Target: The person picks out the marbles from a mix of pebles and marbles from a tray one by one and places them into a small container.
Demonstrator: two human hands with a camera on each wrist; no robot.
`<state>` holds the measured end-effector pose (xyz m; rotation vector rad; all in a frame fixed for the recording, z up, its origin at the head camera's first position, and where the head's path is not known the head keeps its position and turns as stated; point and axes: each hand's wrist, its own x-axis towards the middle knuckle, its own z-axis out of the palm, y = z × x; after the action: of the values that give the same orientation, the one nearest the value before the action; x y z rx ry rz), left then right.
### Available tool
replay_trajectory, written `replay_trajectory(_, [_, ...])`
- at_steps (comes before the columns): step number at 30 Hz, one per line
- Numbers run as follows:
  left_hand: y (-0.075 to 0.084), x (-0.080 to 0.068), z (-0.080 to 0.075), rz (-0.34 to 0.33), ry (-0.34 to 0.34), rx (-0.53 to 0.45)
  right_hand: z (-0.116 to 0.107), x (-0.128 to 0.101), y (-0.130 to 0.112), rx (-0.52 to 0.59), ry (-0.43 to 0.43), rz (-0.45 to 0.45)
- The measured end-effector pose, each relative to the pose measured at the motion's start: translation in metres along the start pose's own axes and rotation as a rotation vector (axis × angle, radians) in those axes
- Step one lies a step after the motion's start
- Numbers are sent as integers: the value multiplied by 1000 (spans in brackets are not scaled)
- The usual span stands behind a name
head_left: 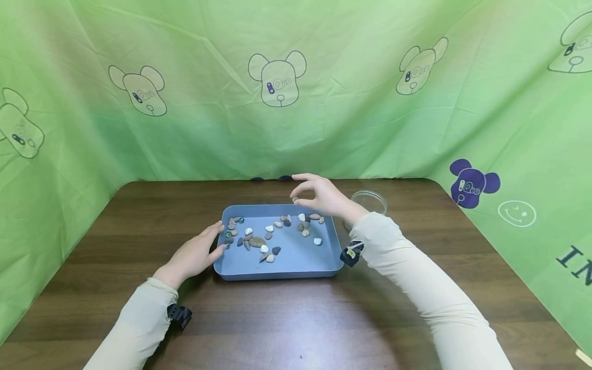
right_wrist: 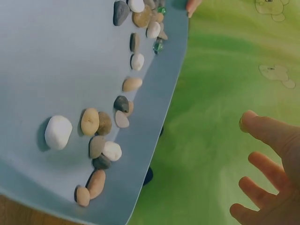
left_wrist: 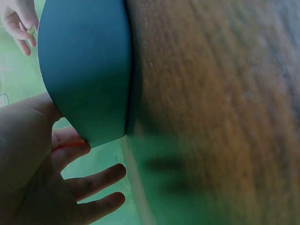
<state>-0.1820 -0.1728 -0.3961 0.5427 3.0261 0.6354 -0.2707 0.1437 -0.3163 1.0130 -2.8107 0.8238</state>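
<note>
A shallow blue-grey tray (head_left: 282,272) on the table holds scattered pebbles, such as a white one (right_wrist: 58,132) and a dark one (right_wrist: 121,12), plus green glass marbles (right_wrist: 158,46) along one side. My left hand (head_left: 196,257) rests at the tray's left edge, its fingers fairly straight and touching the rim. Above the far rim is my right hand (head_left: 321,195), its thumb and forefinger pinching a small yellow-green marble (left_wrist: 31,30). The other right fingers are spread. In the right wrist view the marble is mostly hidden by the fingertips.
A round clear glass jar (head_left: 370,200) stands just right of the tray, partly behind the right forearm. The brown wooden table (head_left: 259,318) extends around the tray. A green printed cloth (head_left: 208,128) hangs behind and beside the table.
</note>
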Motion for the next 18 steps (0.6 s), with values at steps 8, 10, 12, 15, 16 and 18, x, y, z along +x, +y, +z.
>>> replay_trajectory(8, [0,0,0,-3,1,-4,-9,-10,6,10,19,4])
replay_trajectory(10, [1,0,0,0,1,-5,-11,-14,8,6,23,9])
replay_trajectory(12, [1,0,0,2,1,-5,-13,-17,10,7,27,15])
replay_trajectory(15, [2,-1,0,3,2,-7,-16,-23,14,5,39,24])
replay_trajectory(16, [2,-1,0,2,1,-7,-17,-25,15,5,46,27])
replay_trajectory(18, [3,-1,-1,1,1,-7,-20,-28,18,5,59,33])
